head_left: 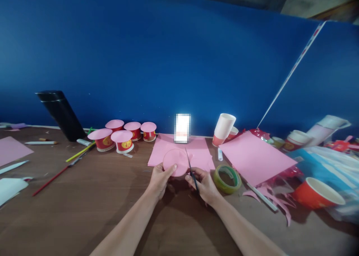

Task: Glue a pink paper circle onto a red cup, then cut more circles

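My left hand [162,179] pinches the lower left edge of a round pink paper disc [176,159], thumb on top. In my right hand [202,184] are dark scissors [191,170], their blades pointing up along the disc's right edge. Behind the disc, pink paper sheets [159,147] lie on the brown table [123,211]. A phone-like bright screen [182,128] stands upright at the back of these sheets. Just right of my right hand is a roll of green tape [227,179].
Several red cups with pink discs on top [122,142] stand at the left, near a black bottle [61,115]. At the right are white cups [223,128], a pink sheet [256,158], paper scraps [276,201] and an orange cup [316,194].
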